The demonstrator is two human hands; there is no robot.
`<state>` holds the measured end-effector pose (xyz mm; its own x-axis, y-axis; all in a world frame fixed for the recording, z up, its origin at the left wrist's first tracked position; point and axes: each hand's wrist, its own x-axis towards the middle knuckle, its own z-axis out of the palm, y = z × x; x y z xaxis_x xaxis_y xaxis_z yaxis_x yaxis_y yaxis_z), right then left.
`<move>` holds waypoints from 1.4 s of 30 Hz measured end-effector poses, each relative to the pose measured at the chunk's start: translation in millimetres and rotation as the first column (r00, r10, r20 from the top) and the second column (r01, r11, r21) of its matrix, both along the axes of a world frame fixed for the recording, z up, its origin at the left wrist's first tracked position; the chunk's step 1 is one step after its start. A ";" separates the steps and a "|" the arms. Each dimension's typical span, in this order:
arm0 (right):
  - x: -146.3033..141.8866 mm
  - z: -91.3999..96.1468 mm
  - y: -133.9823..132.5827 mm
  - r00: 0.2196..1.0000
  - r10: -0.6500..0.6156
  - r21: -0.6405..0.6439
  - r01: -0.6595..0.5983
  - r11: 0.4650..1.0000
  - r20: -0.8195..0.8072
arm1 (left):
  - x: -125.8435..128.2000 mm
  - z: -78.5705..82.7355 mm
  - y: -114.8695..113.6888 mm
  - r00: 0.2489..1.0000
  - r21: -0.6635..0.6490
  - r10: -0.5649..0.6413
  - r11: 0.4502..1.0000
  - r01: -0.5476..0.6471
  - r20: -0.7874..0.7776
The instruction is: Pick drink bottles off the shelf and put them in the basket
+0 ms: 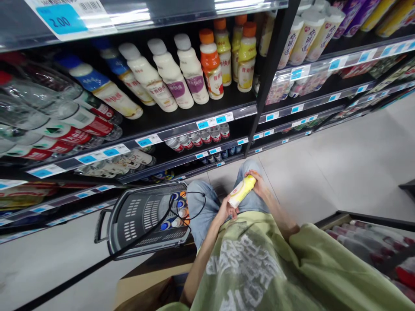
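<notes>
I hold a small yellow bottle (pixel 241 191) with both hands in front of my knees, low in the head view. My left hand (pixel 226 211) grips its white lower end. My right hand (pixel 258 183) wraps round its upper end, where an orange cap just shows. The bottle lies tilted, its cap pointing up and to the right. Bottles of the same yellow kind (pixel 246 58) stand on the shelf above, beside an orange one (pixel 211 65).
A grey shopping basket (pixel 142 220) sits on the floor at my left knee, with several bottles in it. Black shelves (pixel 181 125) full of drinks run along the left and back. A box of red-labelled bottles (pixel 366 244) lies at the right. Pale floor tiles (pixel 340 172) stretch beyond.
</notes>
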<state>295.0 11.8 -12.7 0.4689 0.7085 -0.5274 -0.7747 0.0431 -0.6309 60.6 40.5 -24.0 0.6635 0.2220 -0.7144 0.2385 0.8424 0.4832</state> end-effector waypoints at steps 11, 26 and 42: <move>-13.4 15.4 -0.1 0.994 0.081 -0.006 -0.080 0.997 0.075 | -3.0 12.2 10.8 0.990 -0.232 0.140 0.963 -0.135 0.005; -52.7 46.6 -2.9 0.768 0.329 -0.097 -0.333 0.938 0.549 | -2.2 44.7 11.1 0.921 0.451 0.387 0.815 -0.365 0.045; -79.5 43.7 35.4 0.139 0.498 -0.386 -0.468 0.795 0.856 | 6.5 156.2 101.4 0.934 0.951 -0.182 -0.012 0.310 -0.307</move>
